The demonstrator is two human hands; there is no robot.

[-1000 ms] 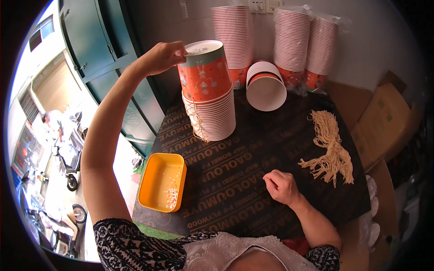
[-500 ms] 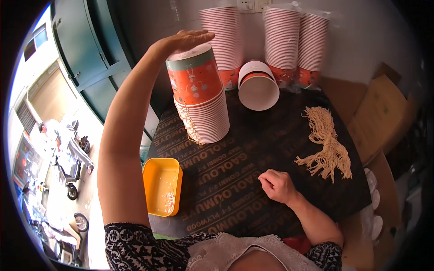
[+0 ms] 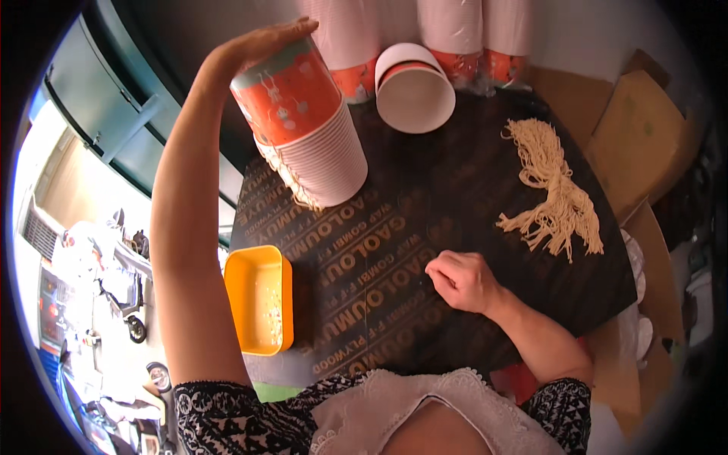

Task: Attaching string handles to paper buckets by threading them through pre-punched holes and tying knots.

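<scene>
My left hand (image 3: 262, 42) is stretched out flat, palm down, on top of a tall stack of upturned paper tubs (image 3: 292, 102) at the far left of the table. The uppermost tub is orange with a green band and small drawings; white rims show in layers beneath it. Cream strings (image 3: 287, 178) hang down the left side of the stack. My right hand (image 3: 461, 282) rests closed near the table's middle, thumb against the curled fingers; whatever it may hold is hidden. To its right lies a bundle of cream strings (image 3: 557, 193).
A yellow bin (image 3: 287, 303) with small pale bits stands at the left edge of the dark printed table (image 3: 409, 220). Behind are a tub on its side (image 3: 415, 98) and wrapped tub stacks (image 3: 451, 30). Cardboard (image 3: 633, 140) stands right; a street with scooters (image 3: 125, 296) shows left.
The view has tilted, so the table's things sit higher in the picture. My left hand remains on the stack's top, and my right hand stays closed on the table.
</scene>
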